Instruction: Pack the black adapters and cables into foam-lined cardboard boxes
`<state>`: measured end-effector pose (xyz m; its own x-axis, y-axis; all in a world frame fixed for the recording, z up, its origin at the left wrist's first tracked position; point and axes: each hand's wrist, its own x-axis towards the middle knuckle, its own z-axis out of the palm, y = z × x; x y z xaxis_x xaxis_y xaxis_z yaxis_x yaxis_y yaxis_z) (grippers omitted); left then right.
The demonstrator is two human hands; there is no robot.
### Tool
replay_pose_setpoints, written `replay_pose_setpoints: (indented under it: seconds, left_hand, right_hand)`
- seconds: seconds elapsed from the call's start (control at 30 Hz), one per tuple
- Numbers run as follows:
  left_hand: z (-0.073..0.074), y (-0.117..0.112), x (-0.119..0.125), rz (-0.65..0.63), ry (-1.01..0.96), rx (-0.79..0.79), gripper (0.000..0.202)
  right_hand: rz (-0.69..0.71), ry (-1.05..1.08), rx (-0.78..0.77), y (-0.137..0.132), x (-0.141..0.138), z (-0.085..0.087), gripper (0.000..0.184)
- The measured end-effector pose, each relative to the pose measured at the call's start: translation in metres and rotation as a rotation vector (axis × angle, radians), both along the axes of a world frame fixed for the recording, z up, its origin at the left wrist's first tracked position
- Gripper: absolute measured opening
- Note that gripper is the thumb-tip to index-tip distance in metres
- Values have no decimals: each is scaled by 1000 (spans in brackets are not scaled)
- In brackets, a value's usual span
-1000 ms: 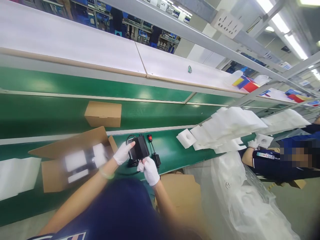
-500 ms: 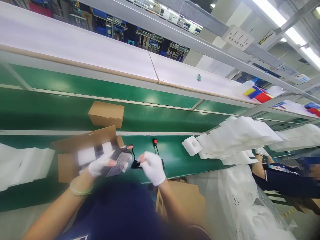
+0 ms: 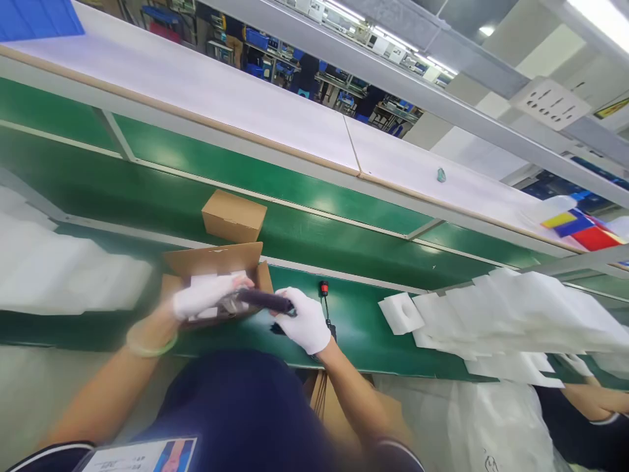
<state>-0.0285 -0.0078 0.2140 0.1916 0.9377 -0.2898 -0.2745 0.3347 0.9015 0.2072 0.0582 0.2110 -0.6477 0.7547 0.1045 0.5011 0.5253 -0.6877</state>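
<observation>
A dark, long block (image 3: 265,299), smeared by motion, is held between my two white-gloved hands above the right side of an open cardboard box (image 3: 228,259). My left hand (image 3: 211,296) is closed on the block's left end, over the box. At the block's right end, my right hand (image 3: 304,321) grips it with thumb and fingers. White packing pieces (image 3: 204,311) lie inside the box, partly hidden by my left hand. Just right of my right hand, a black cable with a red-and-black connector (image 3: 324,288) lies on the green bench (image 3: 358,328).
A closed cardboard box (image 3: 234,215) stands behind the open one. White foam pieces (image 3: 73,269) are stacked at left, and more foam (image 3: 466,314) at right. A shelf (image 3: 246,111) runs above the bench. Another person's arm (image 3: 590,396) shows at far right.
The block has turned from its labelled face to edge-on. My right hand, apart from it before, now grips its right end. The whole view has shifted, moving the scene to the right.
</observation>
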Motion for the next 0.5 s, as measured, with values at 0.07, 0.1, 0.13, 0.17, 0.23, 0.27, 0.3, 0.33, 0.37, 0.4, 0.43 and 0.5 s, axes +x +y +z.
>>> replay_pose_setpoints:
  seconds: [0.07,0.1,0.13,0.17,0.23,0.27,0.3,0.33,0.37,0.4,0.43,0.5]
  left_hand:
    - [-5,-13,-5,51,188,-1,36]
    - [-11,-18,-1,81,301,22,37]
    - [-18,-23,7,124,424,53,37]
    - [-27,-26,19,174,542,104,36]
    - [-46,-27,45,307,754,142,35]
    - [-55,-26,57,314,809,104,39]
    - [-62,-26,67,309,840,88,41]
    - [-68,-25,75,299,871,78,42]
    - [-73,-26,81,275,896,94,41]
    - [-76,-28,85,259,925,126,40]
    - [-77,-31,88,252,963,154,39]
    - [-76,-39,87,242,1045,205,39]
  right_hand:
    - [-269,115,-86,-2,-9,-14,26]
    - [-362,190,-143,-4,-16,-22,29]
    - [-414,265,-205,-9,-24,-31,34]
    - [-435,331,-266,-16,-33,-39,37]
    - [-423,412,-363,-31,-52,-54,41]
    - [-410,428,-396,-38,-61,-59,43]
    - [-396,444,-427,-44,-68,-62,45]
    - [-381,461,-460,-48,-73,-65,47]
    - [-363,485,-501,-49,-77,-67,48]
    - [-350,518,-548,-47,-80,-69,48]
    - [-349,552,-596,-44,-83,-71,48]
    - [-389,582,-656,-33,-85,-78,48]
